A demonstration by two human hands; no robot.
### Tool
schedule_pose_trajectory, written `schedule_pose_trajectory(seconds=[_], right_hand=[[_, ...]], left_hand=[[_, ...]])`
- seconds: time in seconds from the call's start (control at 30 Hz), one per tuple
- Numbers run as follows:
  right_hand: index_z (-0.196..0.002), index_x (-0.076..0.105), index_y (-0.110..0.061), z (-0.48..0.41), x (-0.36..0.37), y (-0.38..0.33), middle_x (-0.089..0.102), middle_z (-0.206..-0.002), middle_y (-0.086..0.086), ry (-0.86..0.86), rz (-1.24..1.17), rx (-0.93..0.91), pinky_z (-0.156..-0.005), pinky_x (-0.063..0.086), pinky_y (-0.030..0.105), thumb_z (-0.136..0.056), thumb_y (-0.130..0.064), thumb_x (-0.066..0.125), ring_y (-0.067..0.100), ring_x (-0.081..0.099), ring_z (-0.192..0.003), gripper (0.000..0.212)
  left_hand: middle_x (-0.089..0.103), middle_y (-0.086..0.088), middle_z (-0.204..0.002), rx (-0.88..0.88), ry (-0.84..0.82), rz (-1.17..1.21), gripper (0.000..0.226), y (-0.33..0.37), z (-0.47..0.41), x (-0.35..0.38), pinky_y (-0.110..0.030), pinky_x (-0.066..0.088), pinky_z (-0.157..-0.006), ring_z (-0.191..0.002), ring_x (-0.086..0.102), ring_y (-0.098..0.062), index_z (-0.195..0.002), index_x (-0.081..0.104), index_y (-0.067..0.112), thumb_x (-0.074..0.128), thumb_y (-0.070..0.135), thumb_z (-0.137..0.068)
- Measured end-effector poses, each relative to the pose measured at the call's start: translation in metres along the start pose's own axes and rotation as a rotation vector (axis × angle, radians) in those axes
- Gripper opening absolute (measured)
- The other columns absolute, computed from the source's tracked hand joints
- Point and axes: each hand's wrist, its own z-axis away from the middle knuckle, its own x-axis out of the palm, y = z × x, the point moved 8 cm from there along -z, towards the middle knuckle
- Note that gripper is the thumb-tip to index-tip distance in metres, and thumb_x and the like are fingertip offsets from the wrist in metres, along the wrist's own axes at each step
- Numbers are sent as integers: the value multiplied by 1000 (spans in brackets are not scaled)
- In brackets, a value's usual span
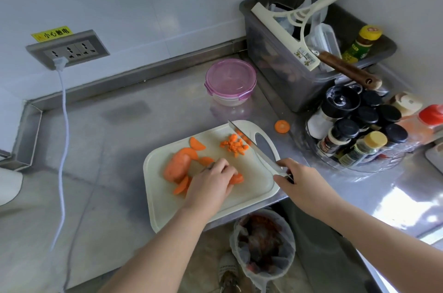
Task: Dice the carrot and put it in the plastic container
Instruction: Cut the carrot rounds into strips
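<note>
A white cutting board (pixel 249 187) lies at the counter's front edge. On its left sits a big carrot chunk (pixel 176 165) with several slices (pixel 197 143) around it. A small pile of diced carrot (pixel 233 144) lies at the far side, next to the knife blade (pixel 251 143). My left hand (pixel 212 181) curls over a stack of carrot slices (pixel 237 178) in the board's middle. My right hand (pixel 302 184) grips the knife handle, blade pointing away. The round plastic container (pixel 230 81) with a pink lid stands shut behind the board.
One carrot slice (pixel 282 126) lies on the steel counter (pixel 119 129) off the board. A rack of spice jars (pixel 359 129) and a grey bin (pixel 287 72) of utensils stand at the right. A lined waste bin (pixel 262 244) sits below the counter edge. A white cable (pixel 63 105) hangs from the wall socket.
</note>
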Motion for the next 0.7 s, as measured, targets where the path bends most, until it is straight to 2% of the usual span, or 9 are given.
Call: schedule_pose_trajectory(seconds=[0.07,0.13,0.2,0.3,0.47,0.57,0.7], right_hand=[[-128,51,-23,4,8,3,58,-72,-9,-39,15,-3,-56,41,25,-97,-33,49,6,53,-61,32],[-126,52,-22,9,15,4,57,-70,-9,-72,9,-6,-53,39,23,-98,-30,48,8,51,-56,30],[-125,53,-22,14,19,5,58,-67,-8,-89,0,-11,-54,40,25,-98,-28,47,12,52,-57,29],[-126,52,-21,18,24,5,55,-65,-9,-114,26,-20,-54,41,26,-99,-27,46,16,54,-58,28],[-132,48,-21,18,32,1,56,-79,-11,-154,59,-38,-56,43,20,-100,-29,45,10,58,-65,33],[-132,47,-22,16,35,-2,60,-90,-6,-174,56,-35,-62,48,22,-101,-29,44,13,62,-72,32],[-129,48,-20,14,41,-5,64,-86,-2,-171,56,-46,-63,53,30,-101,-27,43,16,62,-66,30]], left_hand=[[55,8,-101,-80,-44,28,28,-2,6,-1,-27,45,-59,-74,64,-17,-97,63,24,78,26,-73],[47,9,-116,-228,-66,36,30,-9,10,-2,-26,39,-65,-91,63,-18,-112,53,25,65,35,-86],[46,5,-123,-378,-47,106,43,-14,12,-1,-28,42,-69,-101,61,-21,-122,43,23,65,37,-87],[48,-2,-128,-485,-46,183,58,-11,10,7,-31,46,-81,-110,58,-23,-131,37,20,69,33,-85],[51,-4,-125,-566,-2,237,55,-11,3,13,-32,47,-82,-110,57,-25,-130,38,18,69,27,-85],[51,-3,-129,-580,40,269,54,-14,0,12,-30,46,-83,-113,57,-23,-131,40,17,68,23,-86],[54,-4,-130,-601,83,323,54,-24,-5,11,-33,50,-86,-110,60,-21,-134,39,18,66,14,-87]])
